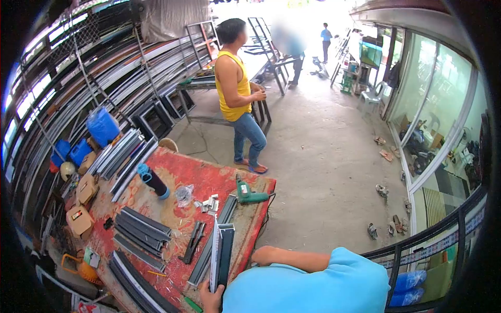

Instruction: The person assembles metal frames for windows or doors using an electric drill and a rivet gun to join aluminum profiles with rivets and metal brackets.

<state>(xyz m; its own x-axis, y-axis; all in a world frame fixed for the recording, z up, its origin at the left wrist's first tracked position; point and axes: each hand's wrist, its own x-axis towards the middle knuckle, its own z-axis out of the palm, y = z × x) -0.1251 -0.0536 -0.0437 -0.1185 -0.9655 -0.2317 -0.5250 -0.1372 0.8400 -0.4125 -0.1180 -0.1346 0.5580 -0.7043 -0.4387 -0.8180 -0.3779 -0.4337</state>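
Observation:
My left hand [211,298] is at the bottom edge, its fingers wrapped round the lower end of a dark grey aluminium profile [225,253]. The profile stands nearly upright, with its open hollow end at the top and a pale strip along its left side. Part of my right arm [292,258] shows below the light-blue sleeve, but the hand itself is hidden. Beside the held piece, another long profile [209,255] lies on the red, worn tabletop [209,175]. To its left are a dark clamp-like tool [194,242] and several short profiles [138,229].
A green power drill [250,193] lies near the table's right corner, its cord hanging over the edge. Farther back are a dark bottle [153,181] and small metal brackets [210,203]. A person in a yellow top [232,83] stands beyond the table. Sandals [382,191] lie by glass doors.

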